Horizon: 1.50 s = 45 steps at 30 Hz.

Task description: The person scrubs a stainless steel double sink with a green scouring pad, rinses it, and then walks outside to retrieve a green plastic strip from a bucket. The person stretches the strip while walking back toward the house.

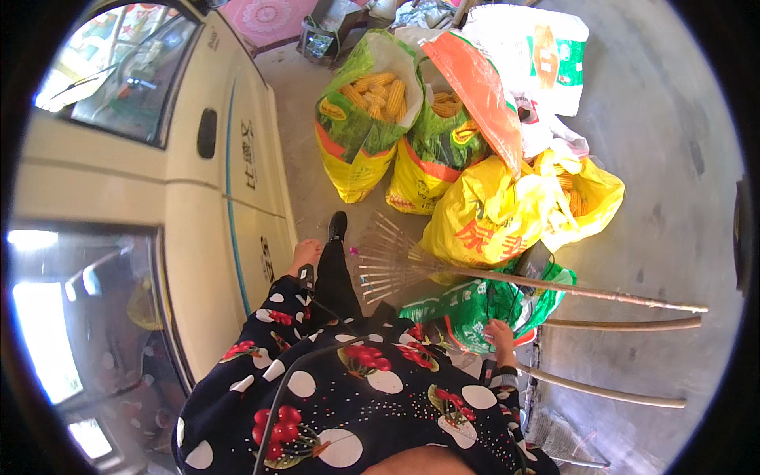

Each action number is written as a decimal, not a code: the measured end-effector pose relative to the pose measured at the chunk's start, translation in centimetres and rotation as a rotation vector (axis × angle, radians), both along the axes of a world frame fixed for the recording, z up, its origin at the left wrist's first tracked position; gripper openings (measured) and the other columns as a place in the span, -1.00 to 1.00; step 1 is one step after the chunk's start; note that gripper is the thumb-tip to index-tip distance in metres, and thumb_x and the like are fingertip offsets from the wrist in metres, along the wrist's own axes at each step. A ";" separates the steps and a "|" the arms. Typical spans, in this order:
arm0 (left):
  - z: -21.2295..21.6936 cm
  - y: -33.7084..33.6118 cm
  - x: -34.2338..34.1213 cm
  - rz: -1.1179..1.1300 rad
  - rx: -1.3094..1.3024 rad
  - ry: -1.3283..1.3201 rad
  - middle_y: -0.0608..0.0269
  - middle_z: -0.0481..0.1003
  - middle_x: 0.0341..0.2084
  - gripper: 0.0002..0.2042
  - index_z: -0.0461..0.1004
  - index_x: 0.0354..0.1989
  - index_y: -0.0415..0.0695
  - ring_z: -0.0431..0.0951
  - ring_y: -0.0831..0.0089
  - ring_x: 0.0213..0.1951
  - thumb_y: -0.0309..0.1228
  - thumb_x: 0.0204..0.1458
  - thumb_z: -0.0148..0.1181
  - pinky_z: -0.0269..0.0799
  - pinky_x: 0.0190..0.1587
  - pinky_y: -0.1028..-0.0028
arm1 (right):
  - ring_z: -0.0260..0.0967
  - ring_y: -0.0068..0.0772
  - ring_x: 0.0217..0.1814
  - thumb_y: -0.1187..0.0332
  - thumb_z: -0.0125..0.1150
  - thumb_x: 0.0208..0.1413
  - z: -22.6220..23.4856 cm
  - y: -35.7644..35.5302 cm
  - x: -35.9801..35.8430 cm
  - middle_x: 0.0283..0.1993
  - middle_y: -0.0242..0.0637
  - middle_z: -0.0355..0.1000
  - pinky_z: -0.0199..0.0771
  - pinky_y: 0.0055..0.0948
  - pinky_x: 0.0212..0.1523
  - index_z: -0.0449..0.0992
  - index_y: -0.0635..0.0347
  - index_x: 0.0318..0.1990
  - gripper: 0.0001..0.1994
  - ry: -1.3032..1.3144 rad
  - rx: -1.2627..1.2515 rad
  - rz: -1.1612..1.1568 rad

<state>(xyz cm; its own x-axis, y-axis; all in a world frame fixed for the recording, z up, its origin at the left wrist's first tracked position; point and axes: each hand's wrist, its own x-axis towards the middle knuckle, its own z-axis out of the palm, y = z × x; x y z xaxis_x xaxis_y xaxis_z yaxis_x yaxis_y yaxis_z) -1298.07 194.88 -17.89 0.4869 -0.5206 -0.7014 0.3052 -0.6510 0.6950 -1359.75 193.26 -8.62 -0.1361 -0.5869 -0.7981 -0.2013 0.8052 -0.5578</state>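
Standing between a cream-coloured vehicle (198, 198) on the left and a cluster of sacks on the right, the person in a black dress patterned with white dots and red flowers looks down at both hands. The left hand (305, 255) hangs by the vehicle's side panel, fingers loosely curled and clamped on nothing; whether it touches the panel cannot be told. The right hand (499, 333) rests with fingers bent on the top edge of a green woven plastic sack (475, 305) lying near the person's right side; whether the fingers are pinching the fabric or only touching it cannot be told.

Across that green sack lies a bamboo fan rake (388, 265), its long wooden handle running off to the right over the grey concrete floor (665, 158). Two more pale wooden poles (617, 324) lie just nearer, roughly parallel to it. Farther off stand open yellow and green sacks filled with yellow corn cobs (372, 95), and a yellow plastic sack (491, 214) leans just beyond the rake. One black shoe (338, 226) shows ahead of the dress.
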 end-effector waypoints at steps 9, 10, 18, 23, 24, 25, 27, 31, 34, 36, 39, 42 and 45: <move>-3.9 -14.5 13.6 -0.142 0.251 0.051 0.25 0.46 -0.52 -0.83 0.45 -0.40 -0.18 0.42 0.46 -0.51 -0.32 -0.02 0.07 0.33 -0.50 0.49 | 0.43 -0.40 -0.34 0.26 0.11 0.05 5.4 -5.0 15.9 -0.27 -0.27 0.44 0.39 -0.51 -0.42 0.41 0.19 -0.09 -0.70 0.104 0.115 -0.194; -3.6 -16.2 15.2 -0.112 0.244 0.057 0.25 0.46 -0.51 -0.83 0.45 -0.41 -0.19 0.41 0.47 -0.51 -0.33 -0.02 0.07 0.32 -0.51 0.50 | 0.44 -0.39 -0.32 0.25 0.10 0.07 6.1 -6.7 18.2 -0.25 -0.27 0.45 0.38 -0.50 -0.41 0.40 0.16 -0.06 -0.70 0.105 0.112 -0.147; -3.9 -21.9 24.1 0.094 0.051 0.152 0.28 0.42 -0.63 -0.86 0.46 -0.48 -0.20 0.38 0.48 -0.62 -0.38 -0.04 0.11 0.27 -0.60 0.50 | 0.36 -0.54 -0.29 0.38 0.15 0.02 9.7 -27.7 36.6 -0.24 -0.33 0.41 0.37 -0.61 -0.28 0.41 0.28 -0.09 -0.71 0.098 -0.490 0.356; -3.2 -22.0 25.3 0.127 0.154 0.180 0.23 0.41 -0.62 -0.87 0.45 -0.49 -0.21 0.37 0.45 -0.63 -0.40 -0.05 0.09 0.24 -0.64 0.51 | 0.40 -0.28 -0.22 0.35 0.25 -0.11 11.9 -36.4 46.9 -0.02 -0.10 0.28 0.39 -0.42 -0.18 0.35 0.21 0.00 -0.55 0.142 -0.739 0.728; -2.9 -22.0 25.4 0.182 0.165 0.221 0.22 0.40 -0.63 -0.87 0.44 -0.50 -0.22 0.36 0.45 -0.63 -0.41 -0.05 0.09 0.23 -0.65 0.51 | 0.40 -0.25 -0.21 0.35 0.26 -0.13 11.7 -37.4 48.2 0.01 -0.07 0.26 0.39 -0.40 -0.17 0.34 0.21 0.02 -0.52 0.146 -0.707 0.777; -2.7 -22.0 25.6 0.191 0.192 0.215 0.21 0.40 -0.63 -0.88 0.44 -0.48 -0.22 0.36 0.45 -0.63 -0.42 -0.05 0.09 0.23 -0.65 0.51 | 0.39 -0.22 -0.19 0.35 0.26 -0.14 11.2 -37.9 48.9 0.04 -0.04 0.23 0.39 -0.37 -0.16 0.32 0.22 0.04 -0.49 0.097 -0.699 0.804; -2.3 -21.9 26.2 0.187 0.239 0.227 0.20 0.39 -0.64 -0.88 0.44 -0.45 -0.23 0.36 0.44 -0.63 -0.43 -0.06 0.09 0.22 -0.66 0.51 | 0.39 -0.17 -0.21 0.29 0.26 -0.15 9.7 -38.7 49.8 0.02 -0.06 0.27 0.38 -0.31 -0.17 0.36 0.18 0.00 -0.52 0.244 -0.737 0.937; -2.1 -21.8 27.1 0.171 0.177 0.329 0.20 0.38 -0.63 -0.87 0.41 -0.43 -0.25 0.36 0.43 -0.63 -0.43 -0.07 0.10 0.24 -0.64 0.52 | 0.36 -0.11 -0.18 0.18 0.21 -0.13 7.2 -38.8 49.1 -0.08 -0.17 0.35 0.36 -0.23 -0.17 0.44 0.07 -0.10 -0.61 0.349 -0.367 1.330; -2.2 -21.8 27.1 0.139 0.231 0.304 0.19 0.38 -0.62 -0.86 0.40 -0.44 -0.26 0.36 0.44 -0.63 -0.42 -0.07 0.10 0.26 -0.63 0.52 | 0.35 -0.10 -0.17 0.13 0.18 -0.12 6.8 -37.6 48.6 -0.22 -0.25 0.39 0.36 -0.23 -0.19 0.51 0.02 -0.24 -0.71 0.373 -0.472 1.317; -2.1 -22.1 26.7 0.158 0.299 0.295 0.18 0.39 -0.60 -0.85 0.39 -0.44 -0.27 0.36 0.45 -0.62 -0.42 -0.07 0.10 0.28 -0.63 0.51 | 0.36 -0.11 -0.16 0.15 0.19 -0.13 7.0 -36.8 48.6 -0.26 -0.21 0.39 0.36 -0.22 -0.19 0.53 0.04 -0.29 -0.74 0.443 -0.560 1.295; -1.5 -22.8 26.0 0.174 0.236 0.348 0.18 0.41 -0.57 -0.86 0.41 -0.42 -0.24 0.38 0.44 -0.59 -0.40 -0.07 0.09 0.31 -0.59 0.51 | 0.37 -0.11 -0.19 0.17 0.16 -0.12 7.0 -36.4 48.8 -0.32 -0.18 0.39 0.36 -0.20 -0.22 0.54 0.08 -0.37 -0.77 0.528 -0.650 1.260; -0.4 -24.0 25.7 0.012 0.237 0.228 0.20 0.43 -0.54 -0.86 0.42 -0.42 -0.20 0.40 0.43 -0.57 -0.38 -0.06 0.09 0.32 -0.56 0.52 | 0.39 -0.08 -0.27 0.20 0.09 -0.10 6.8 -37.2 48.8 -0.37 -0.17 0.39 0.38 -0.18 -0.28 0.53 0.12 -0.42 -0.79 0.690 -0.589 1.336; 0.9 -25.5 26.1 0.042 0.175 0.209 0.22 0.43 -0.55 -0.87 0.43 -0.41 -0.17 0.39 0.47 -0.58 -0.37 -0.05 0.08 0.30 -0.57 0.54 | 0.39 -0.05 -0.33 0.24 0.04 -0.09 7.0 -38.3 48.4 -0.41 -0.16 0.40 0.38 -0.15 -0.34 0.51 0.14 -0.47 -0.80 0.738 -0.658 1.288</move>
